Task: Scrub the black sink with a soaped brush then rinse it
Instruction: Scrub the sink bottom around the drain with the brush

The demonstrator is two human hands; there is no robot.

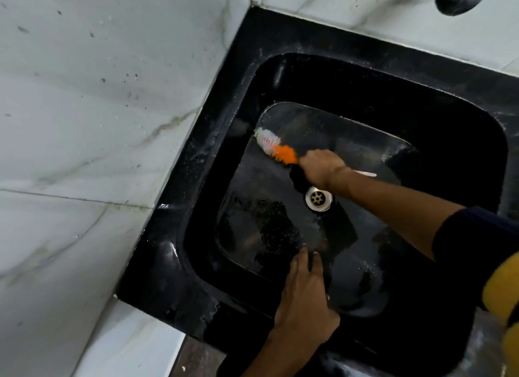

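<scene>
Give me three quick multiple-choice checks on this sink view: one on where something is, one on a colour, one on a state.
1. Where is the brush head working?
A. At the far-left corner of the basin floor
B. On the drain
C. On the wall tiles

2. What colours are the brush bristles?
A. Blue and black
B. White and orange
C. All green

3. How is the left hand?
A. Gripping the brush
B. Fingers straight, resting at the near wall of the sink
C. Closed on the tap

Answers:
1. A, the bristles sit at the far-left edge of the floor, away from the drain.
2. B, the tip is white and the part next to the right hand is orange.
3. B, its fingers lie flat and hold nothing, while the right hand grips the brush.
</scene>
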